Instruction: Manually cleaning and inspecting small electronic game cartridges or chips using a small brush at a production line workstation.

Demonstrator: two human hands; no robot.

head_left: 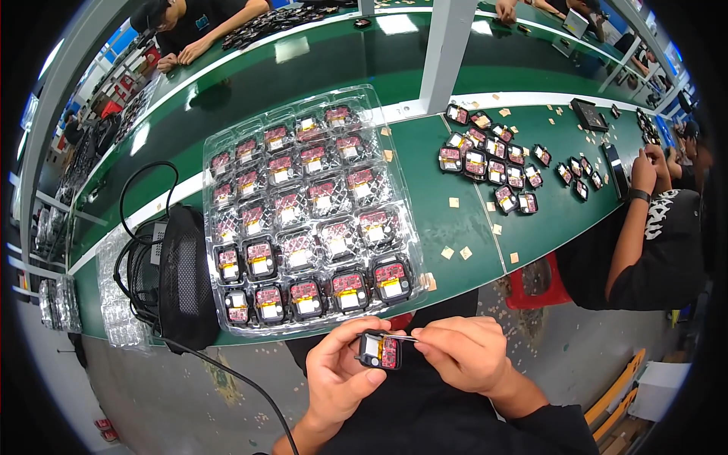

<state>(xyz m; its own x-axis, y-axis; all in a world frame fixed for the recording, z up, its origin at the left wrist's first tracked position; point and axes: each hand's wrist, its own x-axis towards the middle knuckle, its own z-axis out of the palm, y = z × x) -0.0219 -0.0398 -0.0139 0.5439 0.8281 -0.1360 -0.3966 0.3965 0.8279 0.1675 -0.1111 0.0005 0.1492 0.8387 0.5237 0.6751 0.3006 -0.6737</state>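
Note:
Between its thumb and fingers my left hand (334, 383) grips a small black watch-like case (381, 351), tilted with its open side up. Inside it show a red circuit board, a white block and a bit of yellow tape. My right hand (470, 355) is closed in a pinch on thin metal tweezers (402, 337), their tip at the upper edge of the case. Just beyond my hands lies a clear plastic tray (415, 250), its pockets holding rows of similar open cases with red boards.
A black mesh bag (189, 280) with a looping black cable (254, 385) stands left of the tray. Loose cases (497, 171) are clustered on the green table (432, 220) at right, among scattered tan paper squares (454, 202). A grey post (447, 57) rises behind; a co-worker (644, 235) sits at right.

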